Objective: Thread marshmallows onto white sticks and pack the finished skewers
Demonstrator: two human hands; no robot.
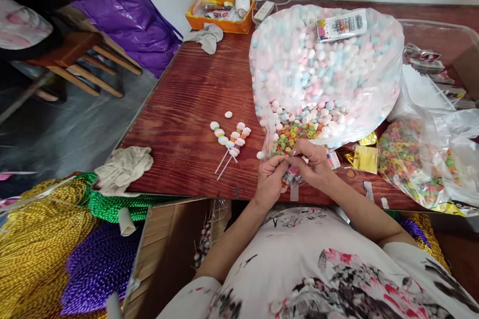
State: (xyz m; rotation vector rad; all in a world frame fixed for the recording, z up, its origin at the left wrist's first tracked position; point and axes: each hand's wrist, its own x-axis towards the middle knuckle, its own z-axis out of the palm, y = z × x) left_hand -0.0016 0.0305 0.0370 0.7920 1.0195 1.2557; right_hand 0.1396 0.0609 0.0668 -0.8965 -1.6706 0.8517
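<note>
My left hand (270, 179) and my right hand (312, 162) meet at the table's front edge, fingertips pinched close together. Both grip a small clear plastic packet (293, 178) with print on it; most of it is hidden behind the fingers. Just beyond them lie small coloured candy rings (290, 135) at the mouth of a large clear bag (325, 65) full of pastel candies. Left of my hands, several candy skewers (232, 140) on white sticks lie side by side, with one loose white candy (228, 114) above them.
A bag of coloured rings (406, 157) and a gold packet (365, 158) lie to the right. An orange tray (220, 22) stands at the back. A crumpled cloth (125, 167) hangs over the left edge, above gold bead strands (41, 244). A person sits on a wooden stool (77, 50).
</note>
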